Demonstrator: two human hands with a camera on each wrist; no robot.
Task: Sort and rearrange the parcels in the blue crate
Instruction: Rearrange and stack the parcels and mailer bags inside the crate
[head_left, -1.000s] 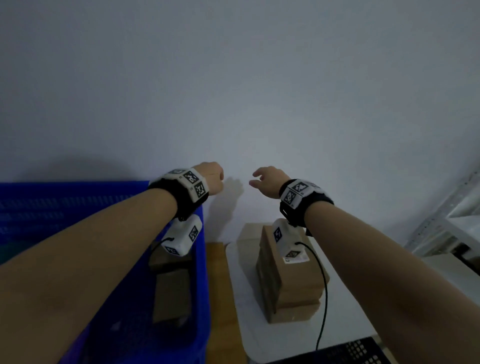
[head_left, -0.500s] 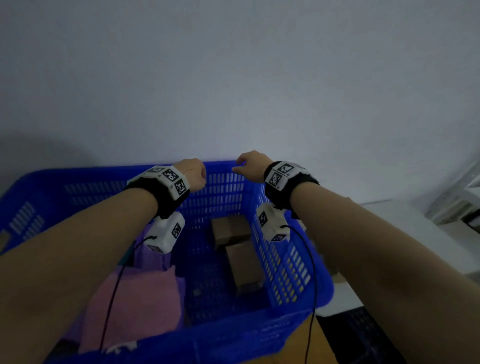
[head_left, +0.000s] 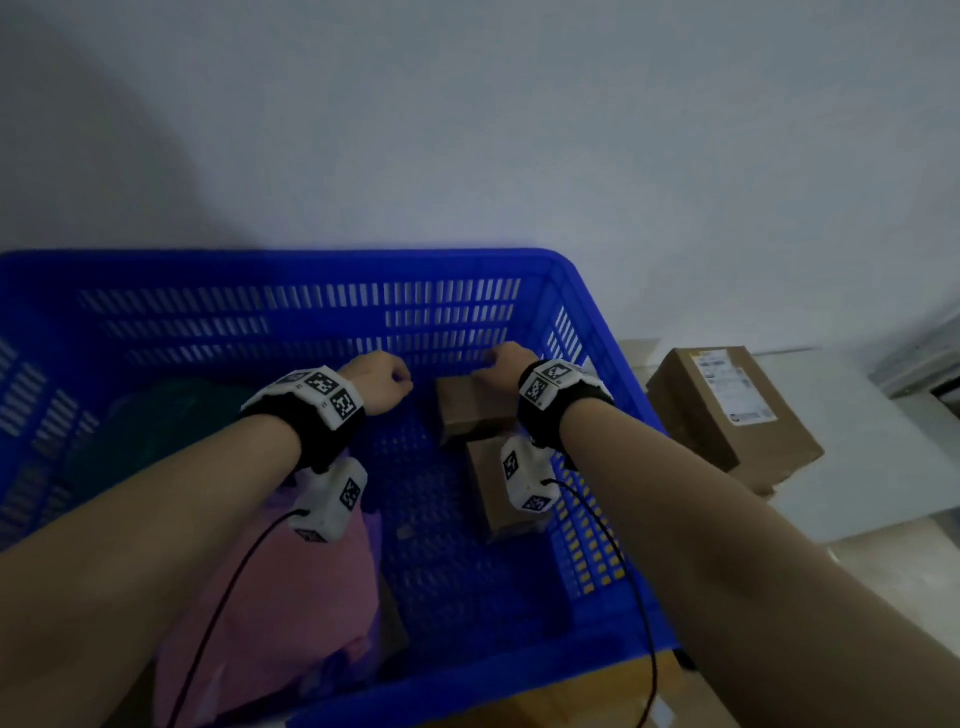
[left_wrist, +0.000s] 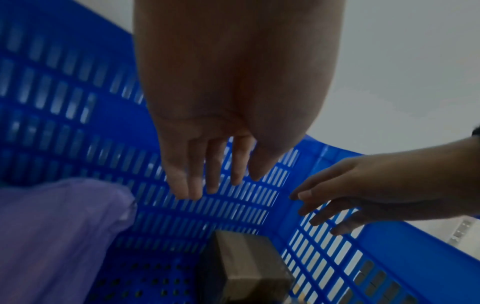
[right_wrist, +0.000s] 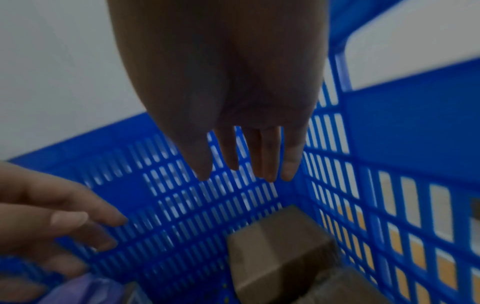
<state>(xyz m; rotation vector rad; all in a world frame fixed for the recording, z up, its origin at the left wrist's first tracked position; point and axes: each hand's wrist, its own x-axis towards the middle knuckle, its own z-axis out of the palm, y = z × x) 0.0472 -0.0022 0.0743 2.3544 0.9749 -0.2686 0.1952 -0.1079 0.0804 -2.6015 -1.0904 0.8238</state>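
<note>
Both hands released, empty. Far cardboard parcel (head_left: 470, 415) lies just below my right hand (head_left: 506, 366); left hand (head_left: 376, 382) hovers farther left inside blue crate (head_left: 311, 265).

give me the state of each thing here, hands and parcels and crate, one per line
left hand: open, fingers straight, holding nothing, inside the crate
right hand: open, empty, above the far box
blue crate: upright, partly filled
far box: in the crate's far right corner, untouched
near box: on the crate floor just in front of it
pink bag: lying on the crate's left side
labelled box: outside the crate, stacked
</note>
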